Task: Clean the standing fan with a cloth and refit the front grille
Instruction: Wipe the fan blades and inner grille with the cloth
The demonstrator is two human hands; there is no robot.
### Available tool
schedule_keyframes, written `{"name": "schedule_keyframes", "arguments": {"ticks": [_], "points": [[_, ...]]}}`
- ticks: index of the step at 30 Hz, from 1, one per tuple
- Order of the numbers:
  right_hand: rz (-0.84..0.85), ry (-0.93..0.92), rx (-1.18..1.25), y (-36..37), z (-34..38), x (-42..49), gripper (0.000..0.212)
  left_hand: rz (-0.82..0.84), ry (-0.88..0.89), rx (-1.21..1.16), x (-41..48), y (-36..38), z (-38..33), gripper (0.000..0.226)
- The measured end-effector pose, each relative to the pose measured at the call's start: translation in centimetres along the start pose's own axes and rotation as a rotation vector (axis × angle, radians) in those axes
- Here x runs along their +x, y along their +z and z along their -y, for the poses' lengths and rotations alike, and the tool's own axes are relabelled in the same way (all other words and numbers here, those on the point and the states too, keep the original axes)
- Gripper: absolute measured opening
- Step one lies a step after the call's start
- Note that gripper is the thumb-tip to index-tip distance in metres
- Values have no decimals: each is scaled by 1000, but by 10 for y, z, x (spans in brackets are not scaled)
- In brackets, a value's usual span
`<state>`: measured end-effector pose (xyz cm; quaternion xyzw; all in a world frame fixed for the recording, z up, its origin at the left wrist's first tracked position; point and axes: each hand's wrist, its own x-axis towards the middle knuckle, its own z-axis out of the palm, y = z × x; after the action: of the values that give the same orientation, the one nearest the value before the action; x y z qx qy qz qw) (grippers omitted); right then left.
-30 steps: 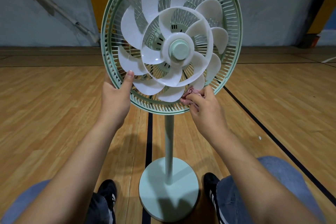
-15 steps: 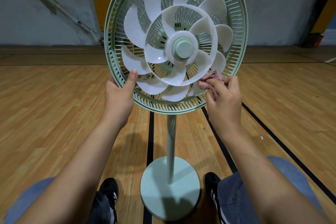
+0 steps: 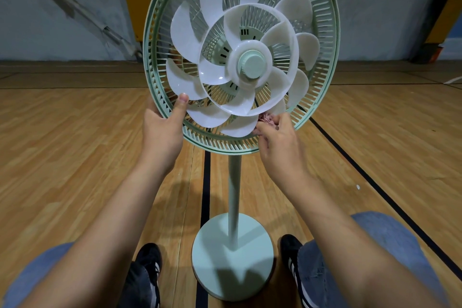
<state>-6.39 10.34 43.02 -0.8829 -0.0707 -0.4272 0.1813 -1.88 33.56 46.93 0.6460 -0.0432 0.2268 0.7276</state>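
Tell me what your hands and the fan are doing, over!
Left hand grips the rear grille rim. Right hand pinches pink cloth against a lower blade. Front grille off, not in view. Nothing blocking.

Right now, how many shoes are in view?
2, both black with white stripes, on the wooden floor: one left of the fan's round base, the other right of it. Legs partly cover both.
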Motion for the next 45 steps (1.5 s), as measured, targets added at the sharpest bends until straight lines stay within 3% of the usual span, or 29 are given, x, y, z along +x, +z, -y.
{"name": "schedule_keyframes", "arguments": {"ticks": [7, 20, 28, 40, 45], "points": [[55, -33, 44, -5, -6, 0, 24, -36, -43, 0, 1, -3, 2, 29], [-287, 81, 156, -30, -21, 7, 31, -18, -30, -38, -3, -1, -3, 22], [-67, 149, 35, -25, -17, 4, 20, -37, -36, -34, 0, -2, -2, 25], [52, 68, -21, -9, -8, -2, 19, 4, -27, -45, 0, -1, -3, 27], [44, 38, 2, -4, -6, -2, 17, 10, -31, -57, 1, -2, -2, 37]]}}
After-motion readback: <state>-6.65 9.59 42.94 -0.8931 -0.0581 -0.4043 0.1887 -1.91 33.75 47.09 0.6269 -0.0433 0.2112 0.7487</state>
